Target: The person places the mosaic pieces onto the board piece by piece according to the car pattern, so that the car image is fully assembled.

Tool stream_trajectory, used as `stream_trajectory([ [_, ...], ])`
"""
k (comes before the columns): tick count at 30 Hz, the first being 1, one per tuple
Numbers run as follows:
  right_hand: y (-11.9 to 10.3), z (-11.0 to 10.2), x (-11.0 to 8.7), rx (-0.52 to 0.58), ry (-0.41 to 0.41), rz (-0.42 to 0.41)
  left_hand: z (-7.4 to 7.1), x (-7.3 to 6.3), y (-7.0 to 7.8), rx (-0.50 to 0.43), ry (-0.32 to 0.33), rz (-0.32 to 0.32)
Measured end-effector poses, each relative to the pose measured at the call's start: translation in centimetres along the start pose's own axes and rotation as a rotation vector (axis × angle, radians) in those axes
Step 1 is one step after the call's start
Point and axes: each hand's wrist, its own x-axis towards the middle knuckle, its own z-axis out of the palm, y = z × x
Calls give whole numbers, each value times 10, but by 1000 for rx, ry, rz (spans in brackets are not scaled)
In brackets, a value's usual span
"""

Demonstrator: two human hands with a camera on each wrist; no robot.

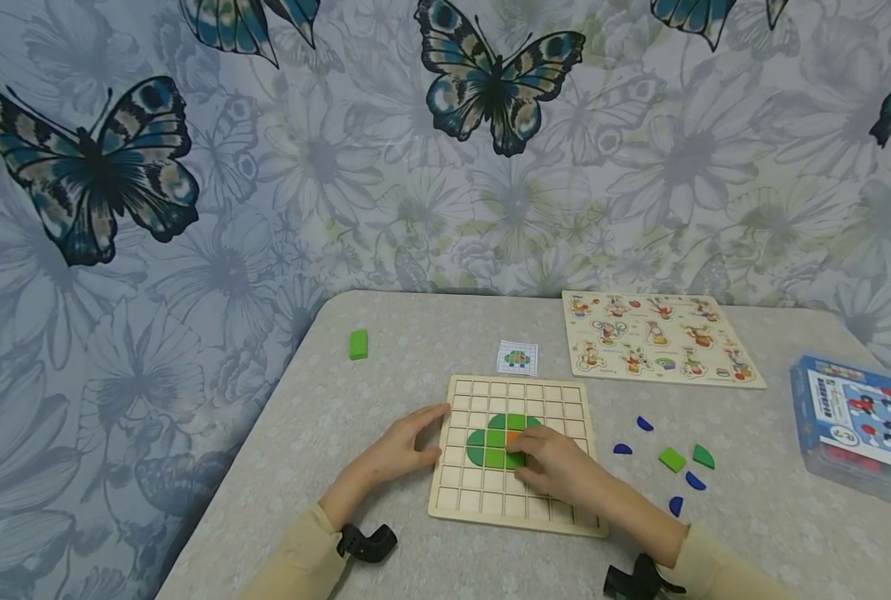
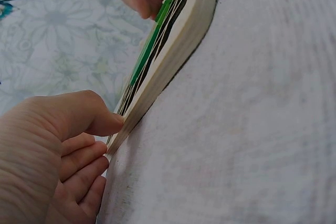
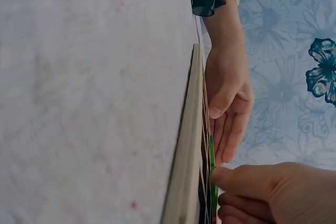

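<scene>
A wooden grid board (image 1: 463, 500) lies on the table with green square and rounded tiles and an orange tile (image 1: 512, 437) near its middle. My right hand (image 1: 561, 468) bends over the right part of this pattern, thumb and fingertips about a green square tile (image 1: 516, 459) at board level; the fingers hide some tiles. At the board's left edge my left hand (image 1: 402, 448) touches the rim with its thumb, the other fingers relaxed beside it. The left wrist view shows that thumb against the wooden edge (image 2: 152, 95).
Behind the board lies a small pattern card (image 1: 518, 358). A picture board (image 1: 658, 337) sits back right, a blue-lidded box (image 1: 861, 425) at far right. Several loose blue, green pieces (image 1: 672, 459) lie right of the board; a green block (image 1: 358, 344) stands back left.
</scene>
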Motion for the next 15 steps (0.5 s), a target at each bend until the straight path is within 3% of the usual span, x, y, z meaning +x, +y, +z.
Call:
stream_trajectory([
  [8, 9, -29, -10, 125, 73, 56, 0, 0, 0, -8, -4, 1],
  [15, 40, -62, -46, 75, 198, 162, 0, 0, -1, -11, -3, -1],
])
